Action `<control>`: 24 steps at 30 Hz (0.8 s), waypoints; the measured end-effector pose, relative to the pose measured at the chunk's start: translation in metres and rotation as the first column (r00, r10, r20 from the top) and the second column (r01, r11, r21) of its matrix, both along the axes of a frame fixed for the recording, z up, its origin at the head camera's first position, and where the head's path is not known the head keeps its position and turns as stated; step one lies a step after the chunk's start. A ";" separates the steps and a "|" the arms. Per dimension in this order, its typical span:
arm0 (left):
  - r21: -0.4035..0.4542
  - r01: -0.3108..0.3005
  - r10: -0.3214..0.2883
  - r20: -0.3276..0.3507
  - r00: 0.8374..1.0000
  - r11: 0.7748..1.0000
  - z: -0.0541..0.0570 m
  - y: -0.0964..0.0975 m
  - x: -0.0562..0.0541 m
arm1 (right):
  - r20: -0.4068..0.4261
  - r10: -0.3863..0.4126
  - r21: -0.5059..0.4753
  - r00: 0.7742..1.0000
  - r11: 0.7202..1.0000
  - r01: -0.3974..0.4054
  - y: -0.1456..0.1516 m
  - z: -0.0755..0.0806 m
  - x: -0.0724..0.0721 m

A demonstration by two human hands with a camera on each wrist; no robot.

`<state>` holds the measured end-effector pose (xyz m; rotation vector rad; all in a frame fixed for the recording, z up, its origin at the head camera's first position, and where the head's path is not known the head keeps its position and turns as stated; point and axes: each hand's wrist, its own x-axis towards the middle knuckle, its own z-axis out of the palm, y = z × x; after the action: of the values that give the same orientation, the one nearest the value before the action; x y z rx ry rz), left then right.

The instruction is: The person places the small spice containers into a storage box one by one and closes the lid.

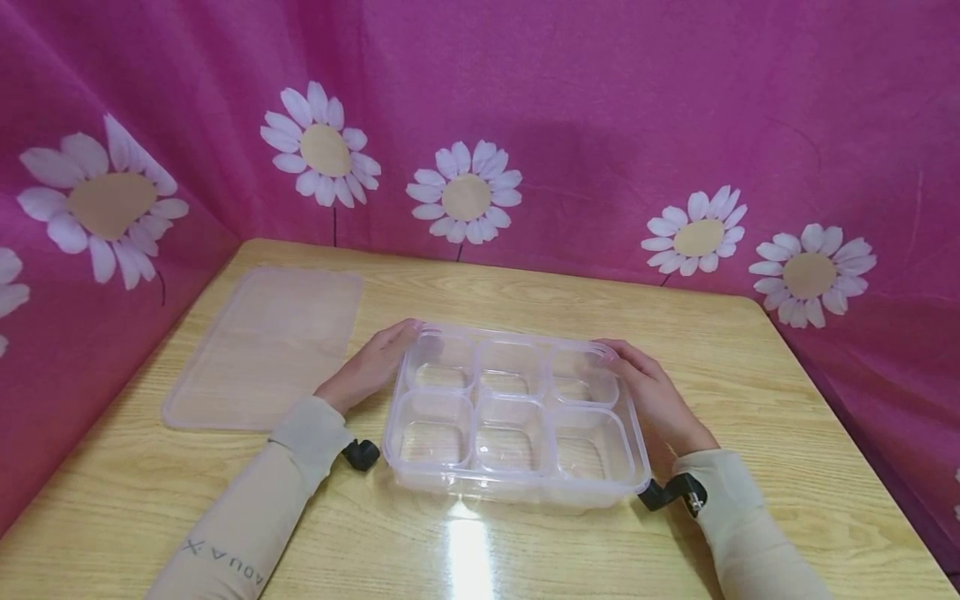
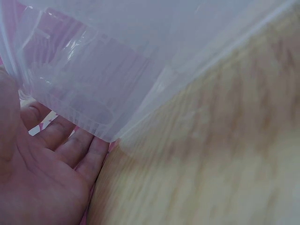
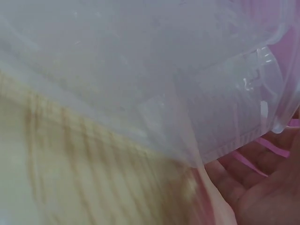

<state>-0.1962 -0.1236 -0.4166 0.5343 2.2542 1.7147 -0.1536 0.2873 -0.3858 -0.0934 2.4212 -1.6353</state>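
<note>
A clear plastic container (image 1: 517,479) with several square compartments sits in front of me at the middle of the table, with no contents visible in the compartments. My left hand (image 1: 375,362) holds it at the far left corner. In the left wrist view, that hand's fingers (image 2: 58,131) reach behind the container's wall. At the far right corner, my right hand (image 1: 656,392) grips the rim, its fingers lying along the back side. The right wrist view shows the container's wall (image 3: 225,103) with the right palm close beside it. A flat translucent lid (image 1: 262,350) lies to the left.
The light wooden table (image 1: 787,467) meets a pink flowered cloth (image 1: 570,125) at its back and sides. A black wrist mount (image 1: 362,455) shows by the left cuff, and another black mount (image 1: 671,493) by the right cuff.
</note>
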 end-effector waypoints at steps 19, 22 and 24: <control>-0.177 -0.075 0.069 -0.042 0.997 0.981 0.020 -0.001 0.000 | 0.074 0.018 -0.261 0.997 0.965 0.002 0.002 -0.015 0.003; -0.186 -0.069 0.059 -0.056 0.997 0.980 0.024 -0.004 -0.001 | 0.066 0.019 -0.269 0.998 0.963 0.000 0.002 -0.016 0.003; -0.195 -0.070 0.057 -0.073 0.996 0.978 0.025 -0.007 -0.001 | 0.068 0.016 -0.265 0.998 0.964 0.002 0.001 -0.016 0.002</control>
<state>-0.1974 -0.1306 -0.3912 0.4867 2.4792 1.4983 -0.1512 0.2886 -0.4022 -0.0859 2.1368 -1.9173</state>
